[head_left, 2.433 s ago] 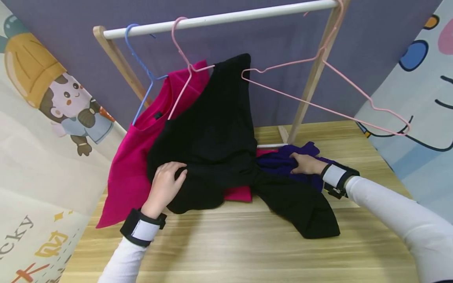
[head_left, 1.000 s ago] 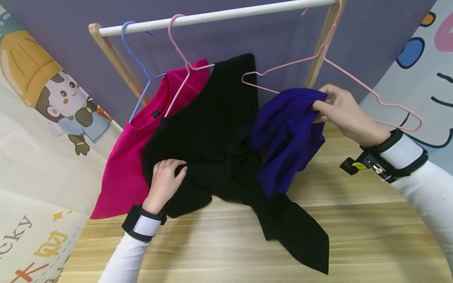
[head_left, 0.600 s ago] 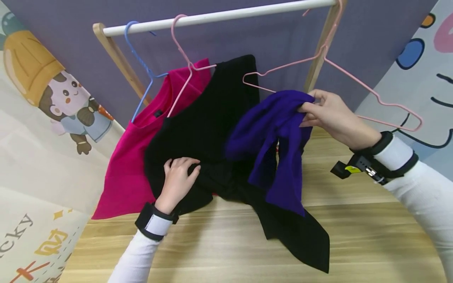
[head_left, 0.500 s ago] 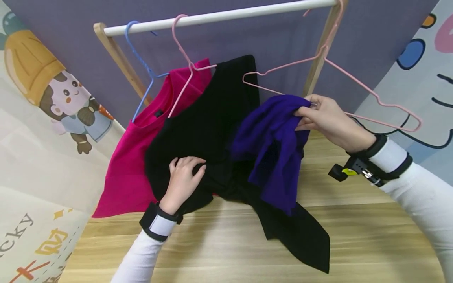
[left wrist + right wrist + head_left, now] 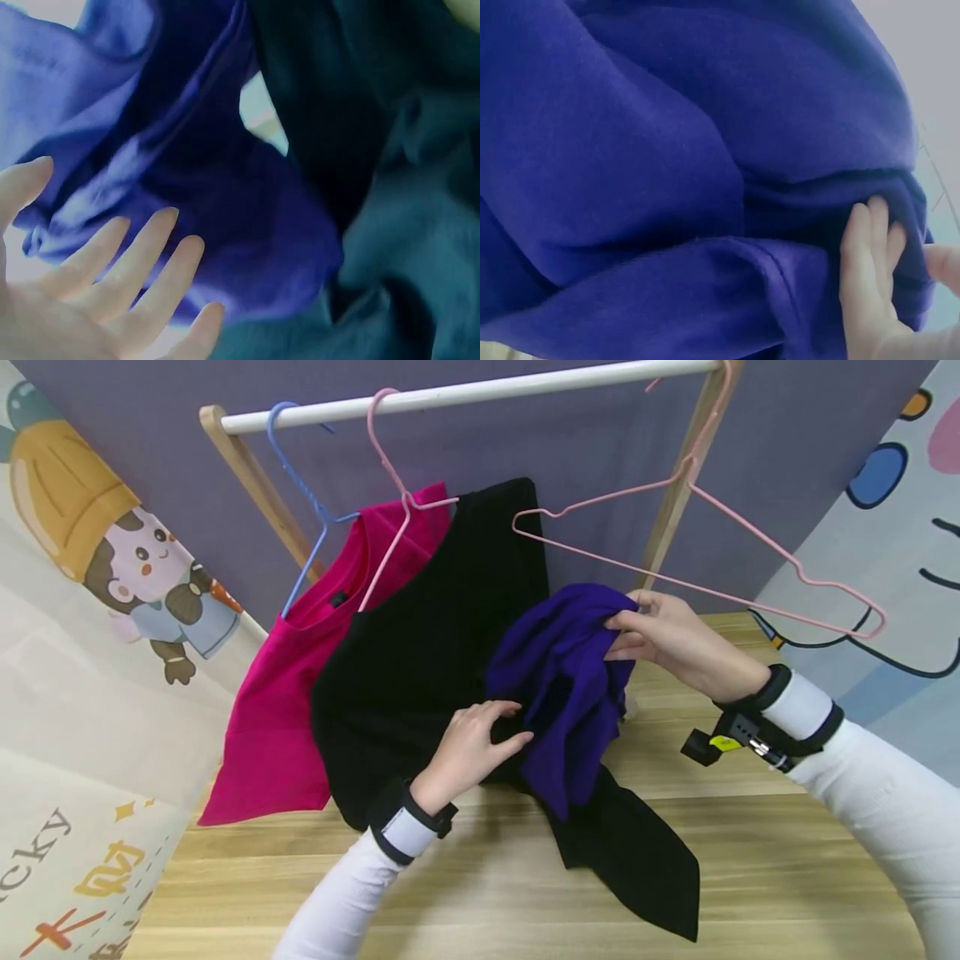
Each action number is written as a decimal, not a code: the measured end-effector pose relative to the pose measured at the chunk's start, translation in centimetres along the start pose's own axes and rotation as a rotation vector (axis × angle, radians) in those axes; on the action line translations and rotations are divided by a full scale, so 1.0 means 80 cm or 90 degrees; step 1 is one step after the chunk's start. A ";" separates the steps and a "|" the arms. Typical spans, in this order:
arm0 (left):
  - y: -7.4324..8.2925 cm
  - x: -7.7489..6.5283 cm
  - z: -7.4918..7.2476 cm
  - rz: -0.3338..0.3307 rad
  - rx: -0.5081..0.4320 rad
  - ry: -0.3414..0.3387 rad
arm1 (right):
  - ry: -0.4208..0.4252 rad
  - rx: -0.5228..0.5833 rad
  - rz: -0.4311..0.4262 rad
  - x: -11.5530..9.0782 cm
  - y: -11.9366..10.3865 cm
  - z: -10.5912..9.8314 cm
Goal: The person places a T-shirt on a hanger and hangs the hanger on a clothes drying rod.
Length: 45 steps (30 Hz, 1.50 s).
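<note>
A crumpled purple garment [image 5: 573, 668] hangs from my right hand [image 5: 667, 639], whose thumb and fingers pinch its upper right edge. In the right wrist view the purple cloth [image 5: 645, 150] fills most of the frame, with the fingers inside a fold. My left hand [image 5: 472, 743] is at the garment's left side, thumb and fingers spread apart. The left wrist view shows that hand [image 5: 112, 292] with its fingers extended before the purple cloth. Behind lies a black garment [image 5: 420, 668] on a pink hanger [image 5: 397, 497], one end trailing onto the table.
A magenta shirt [image 5: 277, 718] hangs on a blue hanger [image 5: 307, 493] at the left. A bare pink hanger [image 5: 787, 556] hangs at the right end of the rack's white rail [image 5: 525, 392]. The wooden table [image 5: 787, 827] lies below.
My right hand has lifted the purple garment off the table, then lowered it slightly leftward. My left hand has left the black garment's left part and moved right to the purple one.
</note>
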<state>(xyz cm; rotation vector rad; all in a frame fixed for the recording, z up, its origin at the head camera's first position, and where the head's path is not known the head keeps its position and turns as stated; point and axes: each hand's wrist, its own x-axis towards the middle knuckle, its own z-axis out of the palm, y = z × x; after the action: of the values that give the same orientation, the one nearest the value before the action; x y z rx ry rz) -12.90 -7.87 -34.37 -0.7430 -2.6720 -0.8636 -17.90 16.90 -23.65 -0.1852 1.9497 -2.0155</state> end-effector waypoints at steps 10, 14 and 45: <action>-0.009 0.016 0.016 0.032 -0.064 0.049 | -0.021 -0.021 -0.005 -0.001 0.011 -0.015; -0.016 0.016 0.002 -0.011 -0.111 0.119 | -0.006 -0.102 -0.006 -0.005 0.015 -0.034; 0.005 0.020 -0.045 0.030 -0.189 0.211 | -0.128 -0.402 -0.130 0.007 0.095 -0.043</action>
<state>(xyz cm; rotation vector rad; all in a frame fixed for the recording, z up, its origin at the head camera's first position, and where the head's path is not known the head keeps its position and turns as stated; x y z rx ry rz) -13.81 -9.09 -30.74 -0.6530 -2.2545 -1.2667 -18.44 19.87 -31.41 -0.7261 2.4375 -1.3451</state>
